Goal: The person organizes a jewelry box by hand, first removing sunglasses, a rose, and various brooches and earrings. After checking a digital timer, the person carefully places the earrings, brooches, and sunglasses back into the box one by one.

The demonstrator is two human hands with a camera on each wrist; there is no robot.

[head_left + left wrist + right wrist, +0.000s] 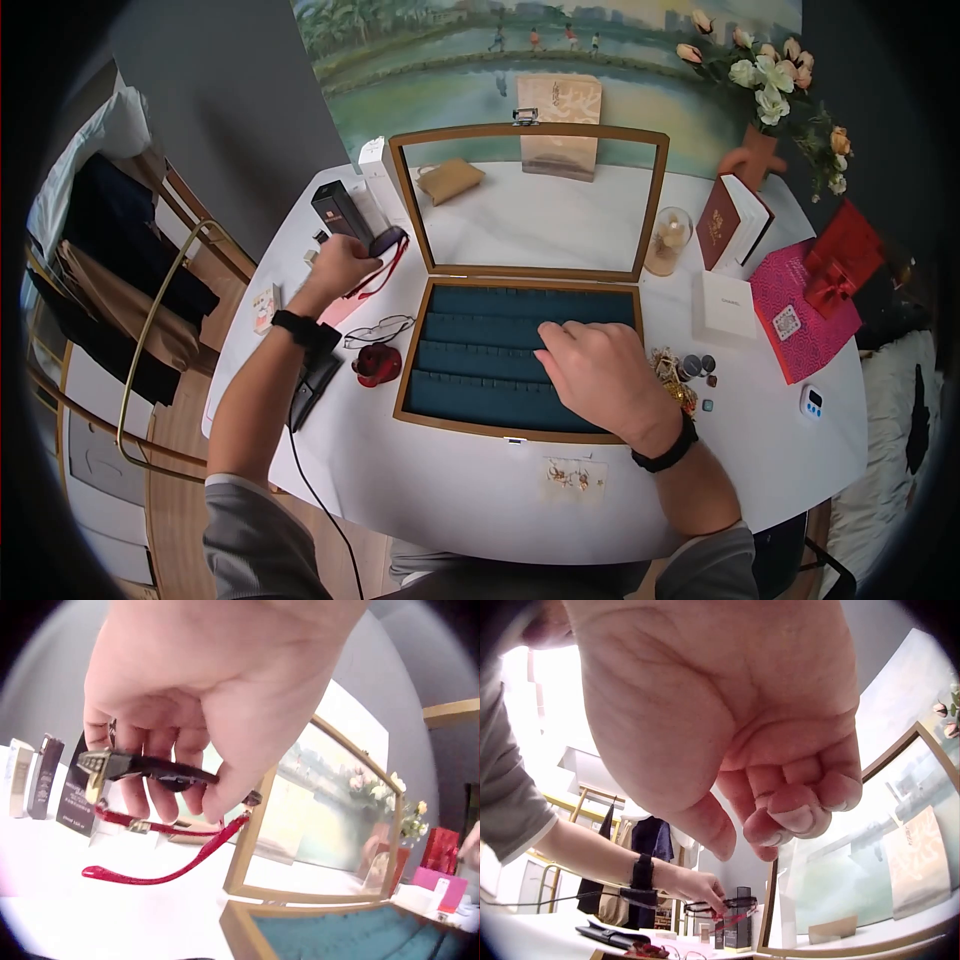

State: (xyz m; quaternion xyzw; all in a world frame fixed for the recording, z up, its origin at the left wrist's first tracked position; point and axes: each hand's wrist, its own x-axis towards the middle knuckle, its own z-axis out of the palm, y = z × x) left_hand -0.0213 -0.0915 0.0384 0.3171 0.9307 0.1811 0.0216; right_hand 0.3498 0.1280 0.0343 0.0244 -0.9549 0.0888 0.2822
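Observation:
My left hand [343,266] grips sunglasses [388,241] above the left side of the white table. In the left wrist view, the fingers curl round the black upper part of the sunglasses [146,766], with a gold hinge at one end and a red temple hanging below. My right hand [605,375], loosely curled and holding nothing, hovers over the wooden display box [405,385]. That box stands with its glass lid [660,200] raised, and its dark teal lining [480,360] shows several slotted rows. Thin-framed eyeglasses [380,331] and a dark red item [377,366] lie left of the box.
Small upright boxes [340,212] stand at the back left, near a black case [315,390] and a cable. Jewellery [665,368], a white box [725,305], a red book [720,225] and a pink bag [800,310] occupy the right. Earrings on a card [572,478] lie in front.

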